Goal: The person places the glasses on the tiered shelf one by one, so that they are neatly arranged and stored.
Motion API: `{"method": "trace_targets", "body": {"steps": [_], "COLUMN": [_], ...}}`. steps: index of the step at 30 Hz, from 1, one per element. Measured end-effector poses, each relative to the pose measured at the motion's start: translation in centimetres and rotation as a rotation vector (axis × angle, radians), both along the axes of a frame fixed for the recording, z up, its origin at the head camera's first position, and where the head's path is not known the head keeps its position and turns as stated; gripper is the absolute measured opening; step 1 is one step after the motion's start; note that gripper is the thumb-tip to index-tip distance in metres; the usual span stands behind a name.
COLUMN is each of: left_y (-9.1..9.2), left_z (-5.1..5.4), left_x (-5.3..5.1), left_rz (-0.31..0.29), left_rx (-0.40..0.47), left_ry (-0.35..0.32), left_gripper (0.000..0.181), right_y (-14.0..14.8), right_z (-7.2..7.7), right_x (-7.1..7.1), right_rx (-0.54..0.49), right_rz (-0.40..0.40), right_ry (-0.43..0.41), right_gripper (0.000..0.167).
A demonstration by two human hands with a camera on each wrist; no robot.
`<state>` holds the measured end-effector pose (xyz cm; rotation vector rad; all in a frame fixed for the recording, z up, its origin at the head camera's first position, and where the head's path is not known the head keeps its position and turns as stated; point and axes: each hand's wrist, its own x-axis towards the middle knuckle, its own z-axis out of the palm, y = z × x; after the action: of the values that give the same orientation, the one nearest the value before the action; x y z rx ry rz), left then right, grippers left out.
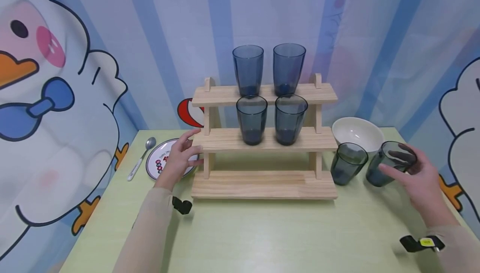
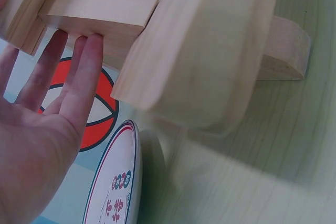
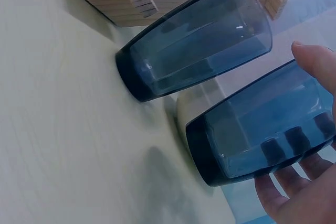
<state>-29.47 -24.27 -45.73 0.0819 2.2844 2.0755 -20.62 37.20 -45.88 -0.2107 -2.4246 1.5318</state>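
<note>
A three-tier wooden display rack point(image 1: 262, 185) stands on the table. My left hand point(image 1: 179, 156) holds its left side at the middle tier, several fingertips against an upright post point(image 2: 100, 14) in the left wrist view. At the right, my right hand point(image 1: 421, 179) grips a blue-grey drinking glass point(image 1: 386, 169), thumb on one side and fingers round the other. Whether its base touches the table, I cannot tell. A matching glass point(image 1: 346, 166) is close beside it, next to the rack. Two glasses point(image 1: 252, 118) are on the middle tier and two point(image 1: 248, 71) on the top tier.
Behind the right-hand glasses sits a white bowl point(image 1: 358, 129). Left of the rack are a printed plate point(image 1: 155, 160), partly hidden by my left hand, and a spoon point(image 1: 140, 160). A cartoon-printed curtain point(image 1: 180, 48) hangs behind the table point(image 1: 270, 235).
</note>
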Motion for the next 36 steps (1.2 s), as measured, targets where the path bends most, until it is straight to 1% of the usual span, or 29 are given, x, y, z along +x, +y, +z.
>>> {"method": "trace_targets", "body": {"steps": [3,6,9,12,15,17,26,29,31,35,36], "left_y": [0.1,0.1,0.1,0.1,0.0,0.0,-0.1,-0.1,-0.1,0.0,0.1], "left_z": [0.1,0.2,0.2,0.1,0.1,0.0,0.0,0.0,-0.1,-0.1,0.0], "left_x": [0.0,0.1,0.1,0.1,0.0,0.0,0.0,0.0,0.0,0.0,0.0], "left_rz": [0.001,0.000,-0.001,0.003,0.005,0.004,0.006,0.008,0.008,0.006,0.004], "left_rx": [-0.003,-0.004,-0.003,-0.002,-0.004,-0.006,-0.004,-0.005,-0.003,-0.003,-0.002], "left_ry": [-0.001,0.000,-0.001,-0.003,-0.001,0.001,0.000,-0.006,-0.009,-0.007,-0.004], "left_gripper": [0.059,0.059,0.059,0.059,0.059,0.059,0.059,0.059,0.059,0.059,0.059], "right_y": [-0.1,-0.5,-0.8,-1.0,-1.3,-1.5,-3.1,-4.0,-4.6,-5.8,-6.0], "right_z": [0.7,1.6,2.4,3.3,4.2,4.7,6.5,7.1,7.3,7.7,7.8], "right_x": [0.4,0.9,1.4,2.0,2.4,2.7,3.6,3.8,3.8,3.7,3.7], "right_rx": [-0.018,0.007,0.049,0.070,0.069,0.061,0.059,0.041,0.013,-0.101,-0.148], "right_rz": [-0.028,-0.075,-0.108,-0.107,-0.090,-0.075,0.024,0.062,0.098,0.175,0.200], "right_ry": [0.001,0.015,0.065,0.138,0.200,0.225,0.313,0.323,0.330,0.321,0.315], "right_gripper": [0.088,0.085,0.083,0.079,0.078,0.078,0.078,0.078,0.079,0.080,0.080]}}
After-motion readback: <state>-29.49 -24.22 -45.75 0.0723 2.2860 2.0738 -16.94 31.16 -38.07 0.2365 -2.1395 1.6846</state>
